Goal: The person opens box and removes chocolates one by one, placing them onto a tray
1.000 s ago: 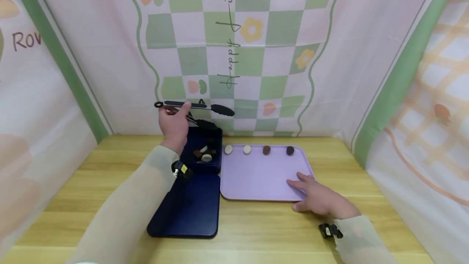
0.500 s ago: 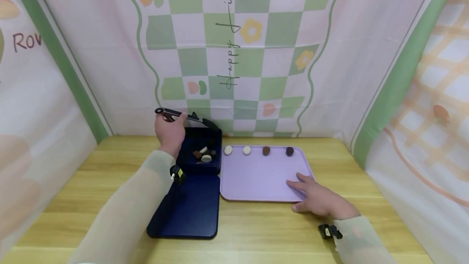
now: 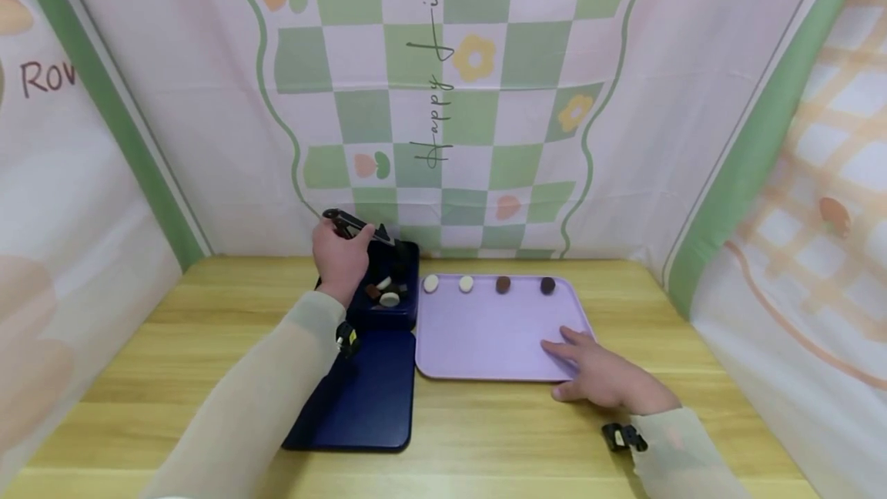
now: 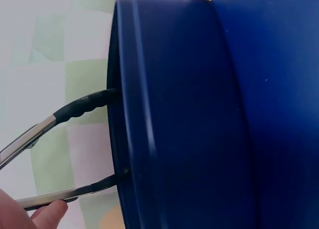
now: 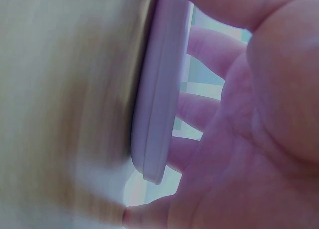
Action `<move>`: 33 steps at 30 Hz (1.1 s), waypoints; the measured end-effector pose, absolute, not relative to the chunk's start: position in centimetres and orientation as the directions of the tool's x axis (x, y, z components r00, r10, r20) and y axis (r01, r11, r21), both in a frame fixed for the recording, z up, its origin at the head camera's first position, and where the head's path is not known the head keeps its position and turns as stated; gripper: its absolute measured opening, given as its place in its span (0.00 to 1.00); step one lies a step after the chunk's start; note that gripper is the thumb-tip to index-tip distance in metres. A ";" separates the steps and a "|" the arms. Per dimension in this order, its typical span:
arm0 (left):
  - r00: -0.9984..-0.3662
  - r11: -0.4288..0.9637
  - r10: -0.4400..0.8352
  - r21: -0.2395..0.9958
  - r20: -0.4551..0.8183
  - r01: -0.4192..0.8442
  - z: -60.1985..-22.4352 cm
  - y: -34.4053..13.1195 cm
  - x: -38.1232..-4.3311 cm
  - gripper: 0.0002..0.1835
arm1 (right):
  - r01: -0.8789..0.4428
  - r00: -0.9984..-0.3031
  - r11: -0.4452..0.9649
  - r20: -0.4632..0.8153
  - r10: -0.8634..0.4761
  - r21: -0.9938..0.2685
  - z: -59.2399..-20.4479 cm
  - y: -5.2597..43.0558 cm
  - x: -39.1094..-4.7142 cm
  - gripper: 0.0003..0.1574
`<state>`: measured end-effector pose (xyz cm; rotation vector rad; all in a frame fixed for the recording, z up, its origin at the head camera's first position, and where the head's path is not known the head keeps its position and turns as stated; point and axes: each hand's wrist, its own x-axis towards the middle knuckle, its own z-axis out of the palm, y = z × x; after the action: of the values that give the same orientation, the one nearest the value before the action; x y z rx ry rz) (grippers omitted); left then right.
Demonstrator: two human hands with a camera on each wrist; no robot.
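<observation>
My left hand (image 3: 339,260) grips metal tongs (image 3: 359,225) with black tips, over the dark blue box (image 3: 383,320). In the left wrist view the two arms of the tongs (image 4: 65,194) stand apart, and their tips dip behind the box rim (image 4: 130,89). Inside the box lie several small white and brown pieces, among them a white round piece (image 3: 389,299). My right hand (image 3: 601,372) rests with spread fingers on the lower right corner of the lilac tray (image 3: 492,333). Along the tray's far edge lie two white discs (image 3: 466,283), a brown disc (image 3: 503,284) and a blackish disc (image 3: 547,285).
A flat dark blue lid (image 3: 370,399) lies in front of the box, partly under my left forearm. The tray sits just right of the box on the wooden table (image 3: 499,437). A patterned curtain (image 3: 471,114) hangs behind the table, with more cloth at both sides.
My left hand has lowered the tongs from above the box, tilting them until their tips are inside it. It has also shifted a little to the right. My right hand stays on the tray.
</observation>
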<state>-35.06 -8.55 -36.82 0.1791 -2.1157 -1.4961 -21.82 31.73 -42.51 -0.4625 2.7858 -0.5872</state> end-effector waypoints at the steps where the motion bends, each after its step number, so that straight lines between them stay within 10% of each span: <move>1: -0.844 0.383 -0.391 0.899 0.367 0.213 -37.0 -8.4 -35.1 0.23 | -0.255 -0.917 0.868 -0.179 -0.357 -0.425 -42.5 31.7 -21.8 0.48; 33: -0.823 0.496 -0.353 0.835 0.445 0.239 -37.5 -9.5 -34.8 0.20 | -0.241 -0.917 0.873 -0.195 -0.348 -0.424 -42.6 31.8 -21.9 0.49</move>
<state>-34.84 -9.48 -37.46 0.0933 -2.1626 -1.3325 -21.92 31.76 -42.64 -0.4453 2.7789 -0.5798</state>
